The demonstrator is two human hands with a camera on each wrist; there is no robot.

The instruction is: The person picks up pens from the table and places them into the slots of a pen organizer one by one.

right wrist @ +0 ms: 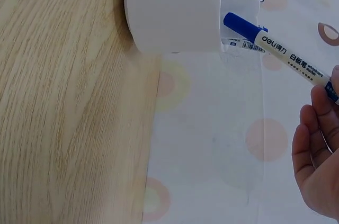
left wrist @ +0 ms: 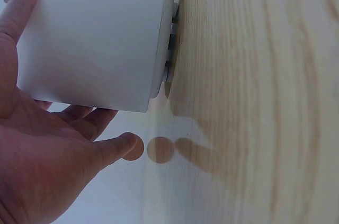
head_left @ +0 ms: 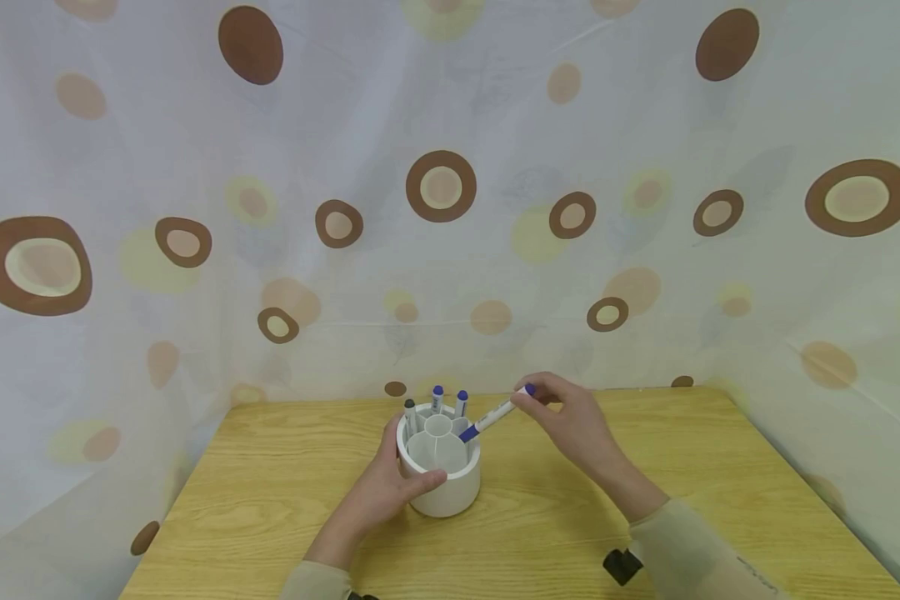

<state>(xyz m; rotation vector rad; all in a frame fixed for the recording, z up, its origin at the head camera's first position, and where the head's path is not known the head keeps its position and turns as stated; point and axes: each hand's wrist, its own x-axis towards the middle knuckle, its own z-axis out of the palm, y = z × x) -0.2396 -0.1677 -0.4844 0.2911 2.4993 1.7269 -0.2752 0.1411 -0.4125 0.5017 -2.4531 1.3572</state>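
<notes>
A round white pen holder [head_left: 447, 498] with several compartments stands on the table in the head view. My left hand [head_left: 384, 490] grips it from the left, thumb along the near side and fingers around the far side; the left wrist view shows the palm beside its smooth wall [left wrist: 95, 38]. Between thumb and fingertips, my right hand [head_left: 579, 427] pinches the end of a white whiteboard marker [right wrist: 291, 57] with a blue cap. This marker slants down to the left, its cap [head_left: 468, 433] at the right rim of the holder.
Three markers stand upright toward the holder's back: one with a dark end [head_left: 409, 405] and two with blue ends, a middle marker [head_left: 438, 400] and a right marker [head_left: 462, 405]. Beneath is a wood-grain table [head_left: 270, 467]. A spotted curtain [head_left: 495, 267] hangs behind and at both sides.
</notes>
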